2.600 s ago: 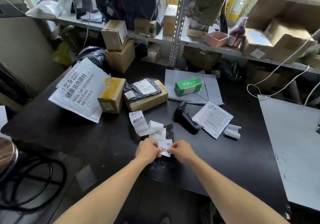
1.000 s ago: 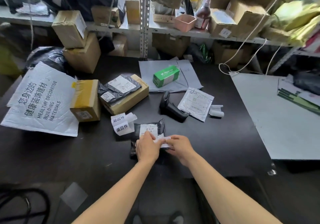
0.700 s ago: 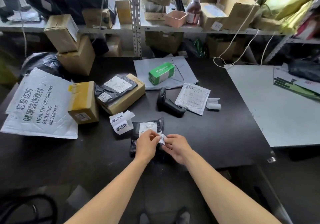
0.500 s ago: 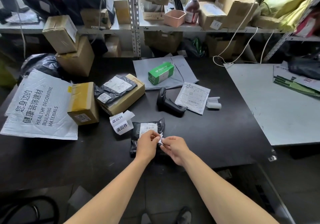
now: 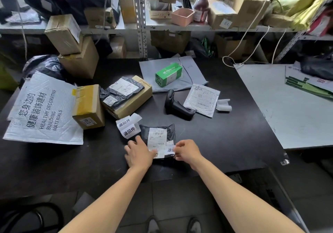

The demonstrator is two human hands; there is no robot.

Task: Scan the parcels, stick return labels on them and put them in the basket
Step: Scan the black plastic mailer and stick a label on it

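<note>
At lower centre of the frame, on the black table (image 5: 225,142): small black parcel (image 5: 155,131), left hand (image 5: 139,154) flat on its left side, fingers straight; right hand (image 5: 187,151) pinching a return label (image 5: 170,150) at its right edge. Label strip (image 5: 128,128) just left; scanner (image 5: 177,106) above.

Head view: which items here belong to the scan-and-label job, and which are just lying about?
In use:
black poly parcel, under both hands
return label, pinched by right hand
left hand, resting flat on the parcel
label strip
barcode scanner

Lying about:
pink tub
spray bottle
white cables
</note>
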